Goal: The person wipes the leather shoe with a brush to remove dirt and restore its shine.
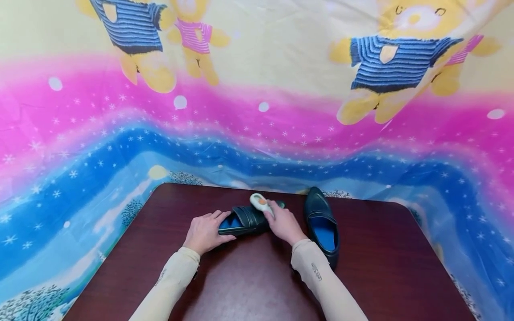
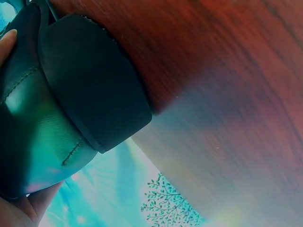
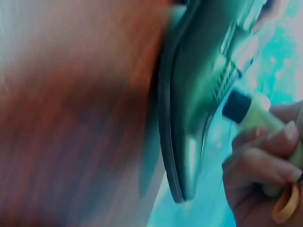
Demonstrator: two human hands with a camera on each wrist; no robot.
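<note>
Head view shows, at the left, the left hand (image 1: 206, 232) at the heel of the shoe (image 1: 248, 217), with its fingers on the far side and its thumb on the near side, so the heel is gripped between them. This shoe is on the table (image 1: 241, 285), its toe pointing to the right and slightly away from the person. The left forearm comes slanting from the lower left, with the wrist bent inward. Next, over the front part of the shoe, comes the pale tool (image 1: 260, 203), clamped in the curled fingers of the right hand (image 1: 285, 224), whose forearm leans in from the lower right. From the right wrist, the dark end (image 3: 236, 106) of the tool is close to the upper; whether it touches, I cannot tell. I judge that the step in hand is treating the upper with this tool, and the next move calls for a steady heel and light contact along the leather. Farthest right, the second shoe (image 1: 321, 215) stands apart, toe away, just beside the right sleeve (image 1: 313, 263).
</note>
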